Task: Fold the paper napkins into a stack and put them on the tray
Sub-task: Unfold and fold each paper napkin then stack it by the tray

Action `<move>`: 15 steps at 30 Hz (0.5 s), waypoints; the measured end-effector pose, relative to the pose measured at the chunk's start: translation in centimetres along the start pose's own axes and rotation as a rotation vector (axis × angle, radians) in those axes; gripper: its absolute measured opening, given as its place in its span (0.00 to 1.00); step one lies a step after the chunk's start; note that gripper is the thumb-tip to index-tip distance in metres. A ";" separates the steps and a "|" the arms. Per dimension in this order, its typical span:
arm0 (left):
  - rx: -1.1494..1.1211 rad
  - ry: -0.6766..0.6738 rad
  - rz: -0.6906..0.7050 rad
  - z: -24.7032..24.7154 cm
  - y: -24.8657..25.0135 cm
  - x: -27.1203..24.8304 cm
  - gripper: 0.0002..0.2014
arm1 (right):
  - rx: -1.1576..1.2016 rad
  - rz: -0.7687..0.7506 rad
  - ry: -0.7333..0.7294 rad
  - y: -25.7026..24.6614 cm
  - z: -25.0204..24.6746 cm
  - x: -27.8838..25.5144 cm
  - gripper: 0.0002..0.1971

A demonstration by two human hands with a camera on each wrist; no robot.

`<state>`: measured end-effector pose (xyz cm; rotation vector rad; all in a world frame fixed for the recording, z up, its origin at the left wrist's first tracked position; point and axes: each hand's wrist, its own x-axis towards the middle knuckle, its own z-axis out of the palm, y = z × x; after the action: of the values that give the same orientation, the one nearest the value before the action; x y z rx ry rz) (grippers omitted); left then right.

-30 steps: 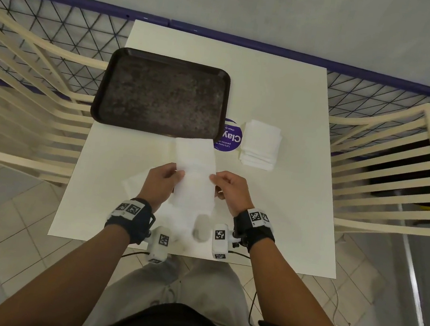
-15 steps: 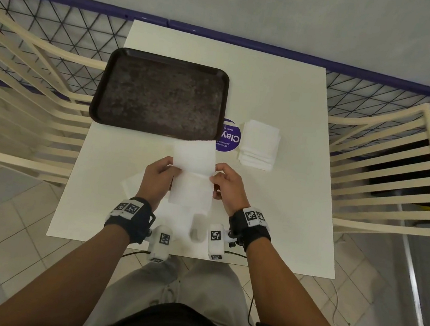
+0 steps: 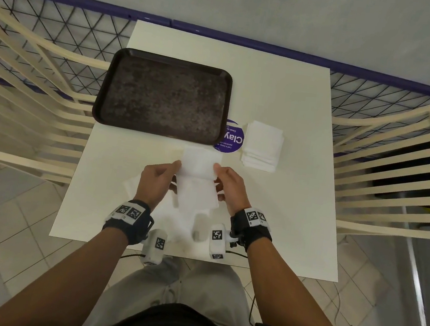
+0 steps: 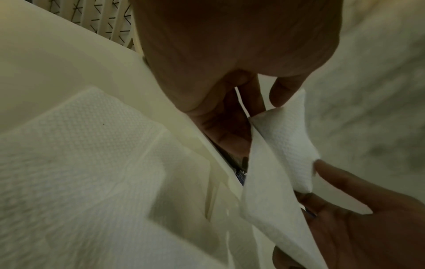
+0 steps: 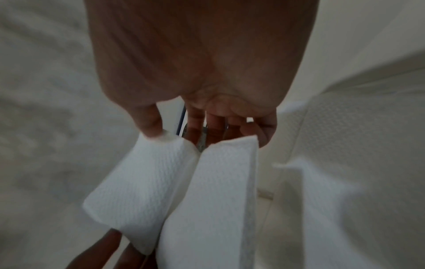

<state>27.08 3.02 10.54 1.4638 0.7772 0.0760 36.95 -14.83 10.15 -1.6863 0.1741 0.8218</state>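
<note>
Purple sticker (image 3: 230, 137), cream chairs (image 3: 396, 170)

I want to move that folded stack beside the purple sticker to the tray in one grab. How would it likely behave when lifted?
The folded stack is probably very light and soft. Its layers look loose and slightly offset at the near edge, so they may fan or slide unless pinched from both sides. The napkin bending between the left hand and right hand suggests floppiness.
</note>
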 end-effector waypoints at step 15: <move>0.075 0.022 0.069 -0.9 -0.8 1.0 0.07 | -0.106 -0.128 -0.009 0.4 -0.3 0.6 0.06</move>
<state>27.02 4.17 9.48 1.5635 0.7540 0.1160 37.29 -15.00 9.49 -1.7729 0.0165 0.7537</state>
